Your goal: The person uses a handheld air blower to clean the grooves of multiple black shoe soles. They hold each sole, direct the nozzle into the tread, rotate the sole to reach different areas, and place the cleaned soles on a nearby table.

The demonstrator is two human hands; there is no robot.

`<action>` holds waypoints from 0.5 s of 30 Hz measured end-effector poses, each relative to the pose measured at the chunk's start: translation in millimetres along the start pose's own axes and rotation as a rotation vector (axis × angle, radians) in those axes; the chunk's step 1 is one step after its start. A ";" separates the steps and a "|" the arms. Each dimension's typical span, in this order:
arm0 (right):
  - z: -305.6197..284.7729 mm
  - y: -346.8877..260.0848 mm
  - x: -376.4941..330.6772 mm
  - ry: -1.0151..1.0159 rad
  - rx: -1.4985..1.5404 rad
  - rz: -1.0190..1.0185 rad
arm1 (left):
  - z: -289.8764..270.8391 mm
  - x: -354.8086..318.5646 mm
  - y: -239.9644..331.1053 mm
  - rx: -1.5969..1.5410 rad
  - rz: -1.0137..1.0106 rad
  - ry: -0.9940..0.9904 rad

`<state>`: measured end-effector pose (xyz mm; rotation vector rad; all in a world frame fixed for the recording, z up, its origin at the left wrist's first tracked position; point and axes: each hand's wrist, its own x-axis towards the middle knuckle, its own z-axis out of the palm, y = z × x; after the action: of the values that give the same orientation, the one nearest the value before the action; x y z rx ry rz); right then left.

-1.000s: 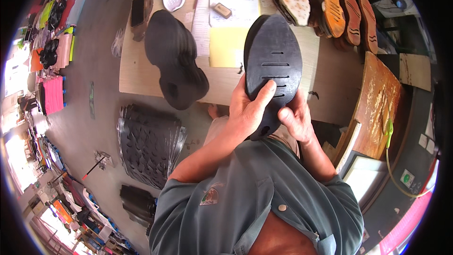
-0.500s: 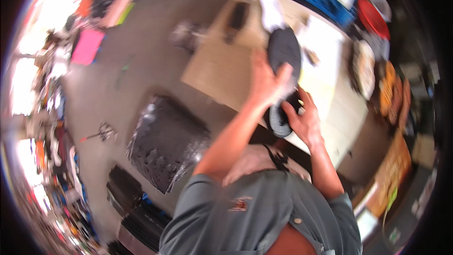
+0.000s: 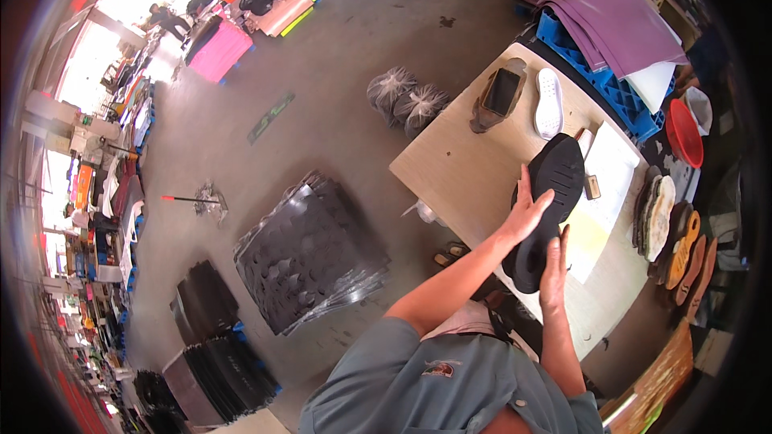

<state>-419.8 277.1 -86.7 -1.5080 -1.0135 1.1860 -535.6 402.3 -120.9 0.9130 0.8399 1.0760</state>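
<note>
A long black shoe sole (image 3: 563, 165) is between my two hands over the table, its grooved face turned up. On its left edge, my left hand (image 3: 527, 213) grips the middle with the thumb laid across the top. My right hand (image 3: 553, 273) presses its straight fingers along the right side of the lower end. Whether this is one sole or two overlapping, I cannot tell. Past its upper end lies a white shoe sole (image 3: 548, 104) on the wooden table (image 3: 450, 157). Beside that is a dark phone-like device (image 3: 503, 91) on a brown piece.
White paper (image 3: 615, 162) and a small tan block (image 3: 593, 186) lie right of the sole. Purple sheets (image 3: 615, 20) cover a blue crate (image 3: 567, 44) behind. Several sole pieces (image 3: 683, 249) stand at right. A black sheet stack (image 3: 310, 253) sits on the floor at left.
The view has swung, so the table and hands appear farther right. My right hand's fingers have straightened along the sole, where they were curled round its lower part.
</note>
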 end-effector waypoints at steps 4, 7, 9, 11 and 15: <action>-13.5 7.6 4.6 -0.164 -0.221 -0.081 | -6.5 -4.7 26.3 0.160 0.012 -0.021; -28.0 11.1 10.9 -0.231 -0.060 0.033 | -9.5 -14.0 38.0 0.317 -0.131 -0.022; -25.1 12.4 13.2 -0.134 0.103 0.014 | -3.0 -24.8 36.7 0.345 -0.171 0.052; -19.4 10.4 13.9 -0.222 -0.016 0.165 | -0.6 -30.2 36.1 0.517 -0.126 0.094; -14.1 6.9 13.8 -0.241 -0.009 0.120 | -11.8 -28.8 34.5 0.266 -0.390 0.254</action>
<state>-402.9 286.3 -95.0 -1.4744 -1.0991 1.4772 -565.7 384.2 -90.5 0.7946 1.3362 0.7565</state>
